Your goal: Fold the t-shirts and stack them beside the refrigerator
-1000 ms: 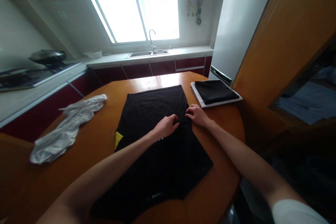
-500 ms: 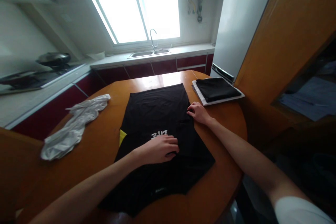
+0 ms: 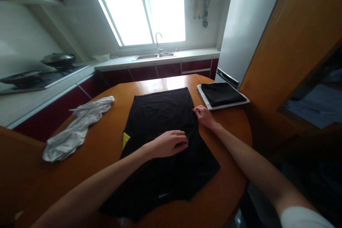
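Observation:
A black T-shirt (image 3: 162,114) lies spread on the wooden table, its neckline toward me and its hem toward the window. A yellow patch (image 3: 126,139) shows at its left side. My left hand (image 3: 171,144) hovers over or rests lightly on the middle of the shirt; its fingers are loosely curved with a gap to the thumb, and it covers the white print. At the shirt's right edge, my right hand (image 3: 203,115) has its fingertips pinched together on the fabric near the sleeve.
A crumpled white garment (image 3: 80,126) lies on the table's left. Folded black and white clothes (image 3: 223,94) are stacked at the far right of the wooden table (image 3: 227,171). Beyond stand the sink counter (image 3: 120,62), the stove (image 3: 53,76) and the fridge (image 3: 237,32).
My left hand has moved slightly up and to the right, covering the white print. My right hand's fingers have closed in on the shirt's edge. The view has shifted a little.

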A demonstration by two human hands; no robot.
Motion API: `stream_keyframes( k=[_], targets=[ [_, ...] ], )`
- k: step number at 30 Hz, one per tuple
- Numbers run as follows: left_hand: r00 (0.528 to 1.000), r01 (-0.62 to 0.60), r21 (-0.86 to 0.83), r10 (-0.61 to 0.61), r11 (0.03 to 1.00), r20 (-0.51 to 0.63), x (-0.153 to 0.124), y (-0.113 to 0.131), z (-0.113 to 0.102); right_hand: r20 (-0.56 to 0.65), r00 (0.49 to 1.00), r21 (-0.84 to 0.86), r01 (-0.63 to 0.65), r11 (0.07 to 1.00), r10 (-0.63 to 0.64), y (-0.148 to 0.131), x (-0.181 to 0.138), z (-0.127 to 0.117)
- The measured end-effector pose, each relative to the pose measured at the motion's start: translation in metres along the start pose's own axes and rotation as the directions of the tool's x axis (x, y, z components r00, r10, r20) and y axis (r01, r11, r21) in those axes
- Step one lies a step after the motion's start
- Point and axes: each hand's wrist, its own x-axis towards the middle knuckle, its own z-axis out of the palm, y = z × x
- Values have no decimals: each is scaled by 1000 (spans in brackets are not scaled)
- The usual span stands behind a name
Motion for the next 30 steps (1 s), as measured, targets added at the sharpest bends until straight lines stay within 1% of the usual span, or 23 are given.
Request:
stream_keyframes(
  k=[2, 3, 4, 6, 8, 9, 11, 13, 14, 17, 20, 22, 26, 30],
  targets=[
    [990, 73, 23, -69, 997, -124, 12, -11, 9, -100, 995, 81, -9, 997, 17, 0, 1, -2],
    [986, 96, 44, -88, 994, -144, 16, -17, 14, -133, 991, 105, -13, 994, 27, 0, 1, -3],
    [986, 115, 72, -105, 991, -131, 19, -22, 20, -147, 989, 118, -17, 993, 35, -1, 0, -4],
    [985, 169, 135, -163, 976, -58, 22, -31, 33, -149, 988, 120, -24, 993, 42, -5, -2, -7],
    [972, 229, 183, -236, 956, 13, 21, -37, 44, -146, 989, 92, -10, 996, 23, -11, -5, -7],
    [965, 250, 199, -260, 948, 29, 19, -39, 48, -139, 990, 67, 6, 998, 3, -15, -7, -6],
    [960, 264, 214, -277, 941, 32, 17, -41, 54, -104, 994, 3, 38, 999, -37, -23, -10, -1],
    [962, 262, 214, -274, 941, 25, 15, -41, 55, -19, 998, -71, 53, 996, -55, -29, -14, 6],
    [961, 267, 210, -277, 941, 20, 16, -41, 55, 35, 998, -113, 46, 993, -43, -31, -16, 10],
    [955, 289, 197, -297, 937, 11, 17, -40, 55, 203, 977, -261, -13, 965, 68, -33, -21, 21],
    [954, 292, 191, -298, 937, 6, 17, -41, 57, 306, 939, -391, -27, 920, 158, -31, -24, 27],
    [959, 279, 186, -283, 942, -6, 17, -43, 60, 337, 925, -436, -11, 900, 175, -30, -23, 28],
    [963, 269, 173, -267, 948, -34, 15, -45, 63, 352, 914, -471, -12, 882, 201, -33, -22, 26],
    [958, 286, 158, -284, 945, -30, 15, -45, 63, 313, 908, -508, -87, 857, 279, -38, -23, 25]
  ],
)
